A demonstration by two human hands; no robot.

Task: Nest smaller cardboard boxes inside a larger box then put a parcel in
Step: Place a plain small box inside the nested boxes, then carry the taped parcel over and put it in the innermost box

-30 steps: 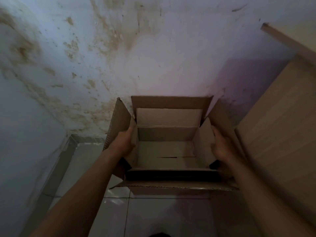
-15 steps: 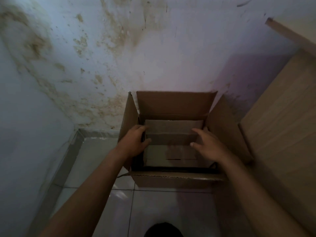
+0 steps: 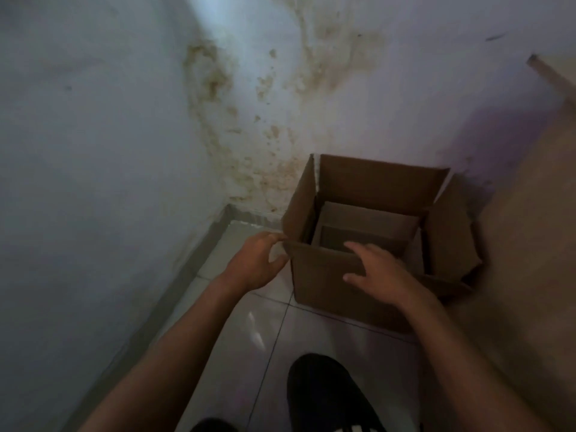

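so the big box (image 3: 327,275) sits tucked between wall (image 3: 124,120) and wooden panel (image 3: 530,244); left hand (image 3: 255,260) seemingly pinches its near flap, right hand (image 3: 380,269) rests spread on it.

Dim, bluish light washes the stained wall (image 3: 124,151) from above. Faint glare streaks the floor tiles (image 3: 254,335); focus soft, edges bowed

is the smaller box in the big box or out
In. The smaller box sits within the larger box's walls, its rim below the larger box's upright flaps.
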